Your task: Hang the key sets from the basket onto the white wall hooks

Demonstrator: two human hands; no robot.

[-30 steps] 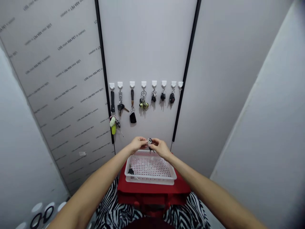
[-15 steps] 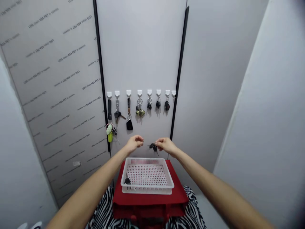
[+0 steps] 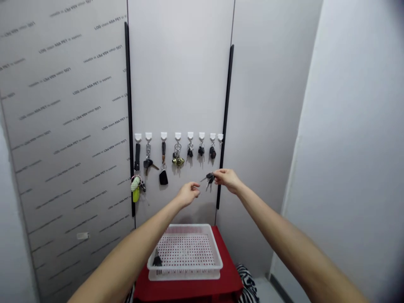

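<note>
My right hand [image 3: 227, 179] pinches a bunch of black-headed keys [image 3: 210, 178], held out in front of the wall below the right-hand hooks. To its left my left hand [image 3: 189, 193] is raised, fingers apart and bent, with nothing in it; its fingertips are close to the tip of one key but look apart from it. A row of white hooks [image 3: 178, 136] runs along the panel. Key bunches hang from most of them, among them black keys [image 3: 212, 152] just above my right hand. At the far right, one hook [image 3: 220, 138] carries no key bunch.
Below my hands a white perforated basket [image 3: 186, 273] stands on a red surface [image 3: 189, 290], with a black key [image 3: 157, 259] at its left end. On the left hang a strap with green tags [image 3: 136, 189] and a black fob [image 3: 163, 177]. Black vertical strips [image 3: 226, 113] flank the panel.
My right hand has lifted the keys up toward the hooks, and my left hand has followed to the right. The view has tilted up, so the basket sits lower in it.
</note>
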